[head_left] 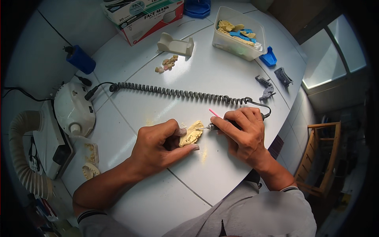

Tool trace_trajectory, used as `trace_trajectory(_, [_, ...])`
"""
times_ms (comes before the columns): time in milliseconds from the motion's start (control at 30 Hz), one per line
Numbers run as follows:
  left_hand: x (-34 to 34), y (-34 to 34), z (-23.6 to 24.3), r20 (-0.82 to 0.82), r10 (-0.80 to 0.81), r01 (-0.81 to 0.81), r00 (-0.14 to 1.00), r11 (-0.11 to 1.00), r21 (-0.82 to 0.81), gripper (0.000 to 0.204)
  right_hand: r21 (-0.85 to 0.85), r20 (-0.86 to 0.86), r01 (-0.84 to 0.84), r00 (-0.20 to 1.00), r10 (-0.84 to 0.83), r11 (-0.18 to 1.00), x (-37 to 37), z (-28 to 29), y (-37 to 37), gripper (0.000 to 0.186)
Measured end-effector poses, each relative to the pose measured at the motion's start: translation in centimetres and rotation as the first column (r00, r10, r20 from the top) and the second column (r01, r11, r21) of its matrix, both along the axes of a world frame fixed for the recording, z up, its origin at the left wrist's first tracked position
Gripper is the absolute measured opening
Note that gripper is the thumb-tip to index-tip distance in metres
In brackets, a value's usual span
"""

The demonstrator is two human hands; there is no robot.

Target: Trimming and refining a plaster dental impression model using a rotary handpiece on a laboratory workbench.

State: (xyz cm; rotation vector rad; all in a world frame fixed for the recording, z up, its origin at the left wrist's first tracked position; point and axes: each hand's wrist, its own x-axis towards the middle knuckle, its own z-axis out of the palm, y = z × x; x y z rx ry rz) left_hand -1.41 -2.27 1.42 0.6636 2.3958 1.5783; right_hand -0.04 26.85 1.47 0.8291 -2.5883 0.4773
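Between the thumb and fingers of my left hand (pixel 158 143) is a pale yellow plaster dental model (pixel 192 133) with handwriting on its face. My right hand (pixel 246 136) grips a dark rotary handpiece (pixel 232 124) like a pen. Its thin metal bur (pixel 203 128) reaches the model's right upper edge; whether it touches I cannot tell. A coiled black cord (pixel 177 94) runs from the handpiece leftward to a white control unit (pixel 75 108). Yellow dust (pixel 204 155) lies on the table beside the model. A thin pink stick (pixel 213 113) shows just above my right index finger.
Small tooth-like pieces (pixel 167 63) lie near a beige stand (pixel 175 44). A clear tub (pixel 239 35) of plaster scraps stands at the back, with grey articulator parts (pixel 265 87) nearer. Other dental models (pixel 91 170) sit by a hose (pixel 27 150) at left. The table edge curves along the right.
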Motion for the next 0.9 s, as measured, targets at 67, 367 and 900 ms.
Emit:
trace_trajectory(67, [-0.08, -0.03, -0.11, -0.019, -0.003, 0.003, 1.000, 1.000, 0.007, 0.040, 0.009, -0.007, -0.002, 1.000, 0.002, 1.000, -0.09, -0.08, -0.12, 0.033])
trace_trajectory(367, [-0.30, 0.04, -0.32, -0.102, -0.003, 0.009, 0.995, 0.998, 0.055, 0.042, 0.034, -0.023, -0.004, 1.000, 0.005, 0.999, -0.15, 0.19, -0.34, 0.036])
trace_trajectory(900, [-0.25, 0.06, -0.78, -0.150, -0.010, 0.021, 0.989, 0.997, 0.073, 0.044, 0.072, -0.021, -0.004, 1.000, 0.006, 0.997, -0.17, 0.34, -0.34, 0.040])
